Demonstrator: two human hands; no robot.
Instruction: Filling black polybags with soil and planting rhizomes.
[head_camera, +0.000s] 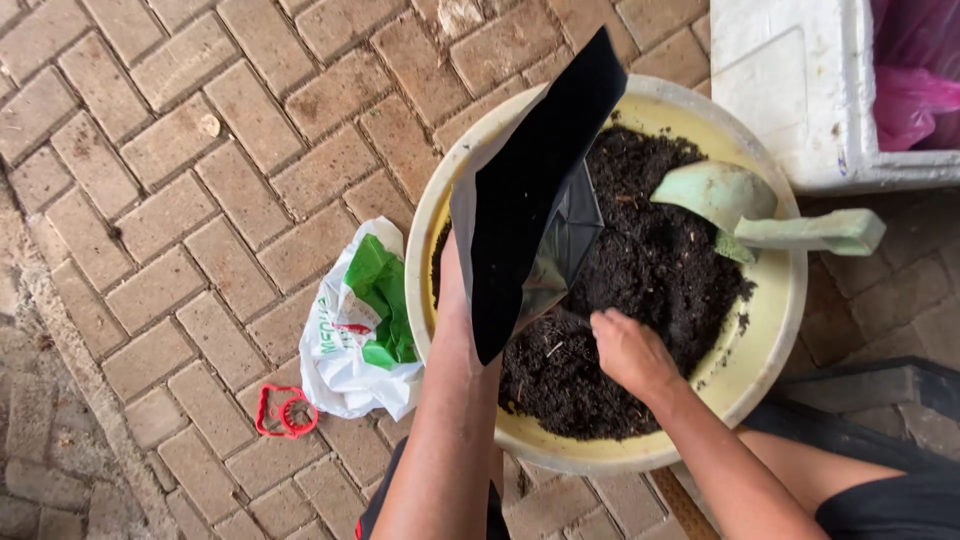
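Left hand (452, 290) mostly hidden behind black grow bag (530, 190), fingers clamped on it over yellow basin (775, 330). Right hand (628, 352) down in dark soil (650, 270), fingers curled together. Green scoop (745, 205) lies on soil.

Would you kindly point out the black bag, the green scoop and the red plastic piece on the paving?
black bag (530, 190), head view, on the middle of its flat black side.
green scoop (715, 190), head view, on its pale bowl.
red plastic piece (285, 412), head view, on its ring-shaped outline.
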